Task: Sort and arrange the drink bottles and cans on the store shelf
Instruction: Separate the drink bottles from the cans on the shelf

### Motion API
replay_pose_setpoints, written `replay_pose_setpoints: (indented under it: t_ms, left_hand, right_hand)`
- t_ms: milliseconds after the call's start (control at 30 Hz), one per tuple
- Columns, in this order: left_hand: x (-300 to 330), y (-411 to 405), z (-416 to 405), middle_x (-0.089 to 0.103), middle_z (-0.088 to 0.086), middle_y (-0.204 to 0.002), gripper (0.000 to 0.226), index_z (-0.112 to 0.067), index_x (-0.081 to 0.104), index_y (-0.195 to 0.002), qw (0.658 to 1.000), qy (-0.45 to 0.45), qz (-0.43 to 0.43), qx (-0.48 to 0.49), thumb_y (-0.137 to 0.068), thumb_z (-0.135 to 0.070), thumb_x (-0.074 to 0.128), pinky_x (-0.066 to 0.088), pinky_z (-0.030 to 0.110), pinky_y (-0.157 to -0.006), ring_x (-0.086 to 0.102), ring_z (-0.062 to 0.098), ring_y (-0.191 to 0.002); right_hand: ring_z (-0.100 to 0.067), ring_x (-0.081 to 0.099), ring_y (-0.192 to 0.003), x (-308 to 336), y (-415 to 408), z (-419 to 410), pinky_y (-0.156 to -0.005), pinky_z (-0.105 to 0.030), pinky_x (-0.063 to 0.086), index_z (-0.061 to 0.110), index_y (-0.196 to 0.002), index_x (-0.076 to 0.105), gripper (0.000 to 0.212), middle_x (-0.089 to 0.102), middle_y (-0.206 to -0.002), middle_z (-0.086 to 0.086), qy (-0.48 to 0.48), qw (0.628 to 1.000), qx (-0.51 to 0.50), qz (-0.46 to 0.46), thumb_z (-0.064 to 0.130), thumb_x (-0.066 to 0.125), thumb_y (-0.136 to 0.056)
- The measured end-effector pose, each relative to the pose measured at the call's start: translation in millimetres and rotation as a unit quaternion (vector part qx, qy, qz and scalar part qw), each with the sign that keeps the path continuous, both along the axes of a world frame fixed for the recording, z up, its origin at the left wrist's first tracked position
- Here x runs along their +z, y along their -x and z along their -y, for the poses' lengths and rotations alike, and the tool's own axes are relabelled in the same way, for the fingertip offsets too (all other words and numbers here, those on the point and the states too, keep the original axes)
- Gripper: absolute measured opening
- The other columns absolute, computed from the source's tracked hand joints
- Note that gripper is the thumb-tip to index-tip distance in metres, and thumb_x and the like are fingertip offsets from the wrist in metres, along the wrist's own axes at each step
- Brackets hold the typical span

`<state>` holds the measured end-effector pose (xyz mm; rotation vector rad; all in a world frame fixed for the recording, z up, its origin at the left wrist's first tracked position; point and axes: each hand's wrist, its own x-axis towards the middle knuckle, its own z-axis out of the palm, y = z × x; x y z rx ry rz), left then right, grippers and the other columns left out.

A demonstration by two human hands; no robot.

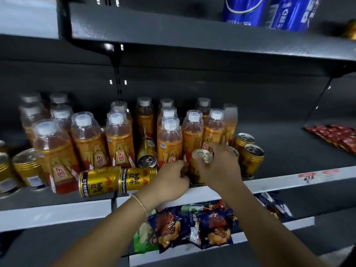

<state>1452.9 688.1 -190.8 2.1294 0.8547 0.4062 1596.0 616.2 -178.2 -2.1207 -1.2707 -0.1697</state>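
Observation:
Several orange drink bottles point(169, 143) with clear caps stand in rows on the dark middle shelf point(279, 180). A gold can point(200, 160) stands upright at the shelf's front edge; my right hand point(221, 166) grips it from the right side. My left hand point(173, 180) has its fingers curled against the can's left side, beside the end of two gold cans point(117, 181) lying on their sides. Another gold can point(147, 153) leans tilted between the bottles. Two upright gold cans point(250, 157) stand just right of my hands.
More gold cans point(27, 168) stand at the far left. Blue cans point(269, 10) sit on the upper shelf. Snack bags point(192, 226) fill the shelf below. Red packets point(335, 135) lie at the far right. Bare shelf surface stretches right of the upright cans.

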Motion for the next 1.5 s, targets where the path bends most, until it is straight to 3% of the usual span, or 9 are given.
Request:
replay_pose_setpoints:
  t_ms: [367, 600, 767, 900, 967, 1067, 1167, 1300, 1500]
  left_hand:
    - [33, -9, 4, 0.062, 0.002, -0.121, 0.062, -0.012, 0.056, -0.126, 0.996, -0.022, 0.068, 0.048, -0.068, -0.026, 0.039, 0.049, 0.036, -0.099, 0.060, 0.018, -0.112]
    - [33, -10, 1, 0.054, 0.001, -0.138, 0.074, -0.016, 0.046, -0.141, 0.998, 0.003, 0.056, 0.040, -0.068, -0.027, 0.039, 0.044, 0.031, -0.105, 0.054, 0.014, -0.124]
    - [34, -14, 3, 0.056, -0.004, -0.130, 0.065, -0.017, 0.046, -0.136, 0.997, 0.009, 0.068, 0.029, -0.072, -0.029, 0.044, 0.046, 0.030, -0.102, 0.055, 0.012, -0.120]
    - [32, -19, 3, 0.060, -0.017, -0.116, 0.057, -0.014, 0.043, -0.138, 0.996, 0.004, 0.081, 0.023, -0.083, -0.024, 0.052, 0.040, 0.003, -0.078, 0.053, -0.017, -0.090]
    - [34, -22, 4, 0.053, -0.030, -0.097, 0.054, -0.015, 0.044, -0.136, 0.996, -0.016, 0.077, 0.034, -0.085, -0.027, 0.054, 0.040, -0.001, -0.072, 0.055, -0.017, -0.090]
    - [35, -27, 3, 0.062, -0.003, -0.111, 0.053, -0.013, 0.043, -0.134, 0.996, -0.043, 0.066, 0.045, -0.086, -0.031, 0.055, 0.055, 0.030, -0.088, 0.062, 0.015, -0.105]
    - [40, -30, 4, 0.060, 0.000, -0.114, 0.052, -0.018, 0.043, -0.133, 0.993, -0.063, 0.082, 0.052, -0.086, -0.032, 0.058, 0.057, 0.040, -0.088, 0.061, 0.018, -0.104]
    - [48, -30, 7, 0.059, -0.012, -0.112, 0.049, -0.027, 0.043, -0.134, 0.986, -0.106, 0.114, 0.056, -0.090, -0.039, 0.060, 0.055, 0.031, -0.088, 0.061, 0.013, -0.107]
    - [63, -19, 20, 0.064, -0.017, -0.107, 0.061, -0.031, 0.046, -0.126, 0.972, -0.184, 0.115, 0.084, -0.079, -0.067, 0.061, 0.043, 0.007, -0.063, 0.060, -0.001, -0.085]
  right_hand:
    - [-0.022, 0.063, -0.112, 62, -18, -61, -0.090, -0.029, 0.046, 0.010, -0.146, 0.045, 0.065, 0.066, -0.125, -0.008, -0.062, 0.993, 0.074, -0.074, 0.041, 0.065, -0.092]
    - [-0.020, 0.067, -0.083, 60, -23, -81, -0.078, -0.043, 0.058, 0.016, -0.094, 0.066, 0.031, 0.071, -0.084, -0.001, -0.069, 0.988, 0.063, -0.123, 0.045, 0.073, -0.083]
    - [-0.011, 0.064, -0.065, 54, -21, -76, -0.061, -0.028, 0.053, 0.015, -0.082, 0.067, 0.026, 0.068, -0.065, 0.001, -0.136, 0.980, 0.064, -0.133, 0.038, 0.076, -0.082]
    - [0.001, 0.061, -0.062, 59, -18, -63, -0.054, -0.014, 0.043, 0.030, -0.074, 0.060, 0.020, 0.061, -0.058, 0.007, -0.212, 0.966, 0.092, -0.112, 0.037, 0.077, -0.082]
    - [0.004, 0.062, -0.064, 71, -15, -52, -0.056, -0.012, 0.047, 0.037, -0.071, 0.056, 0.023, 0.062, -0.058, 0.004, -0.267, 0.949, 0.117, -0.121, 0.037, 0.077, -0.080]
    - [-0.012, 0.069, -0.069, 93, -11, -33, -0.068, -0.035, 0.059, 0.034, -0.079, 0.063, 0.016, 0.070, -0.075, -0.002, -0.328, 0.926, 0.142, -0.123, 0.045, 0.073, -0.080]
    - [-0.020, 0.071, -0.074, 110, -7, -15, -0.073, -0.050, 0.059, 0.037, -0.090, 0.066, 0.013, 0.072, -0.081, -0.002, -0.367, 0.905, 0.159, -0.142, 0.045, 0.072, -0.082]
    - [-0.008, 0.073, -0.088, 122, 1, 6, -0.080, -0.036, 0.062, 0.027, -0.109, 0.069, 0.027, 0.075, -0.093, 0.014, -0.416, 0.872, 0.168, -0.194, 0.034, 0.075, -0.084]
    - [-0.010, 0.074, -0.089, 126, 18, 31, -0.075, -0.021, 0.059, 0.000, -0.116, 0.067, 0.031, 0.076, -0.097, 0.004, -0.464, 0.836, 0.211, -0.204, 0.010, 0.074, -0.088]
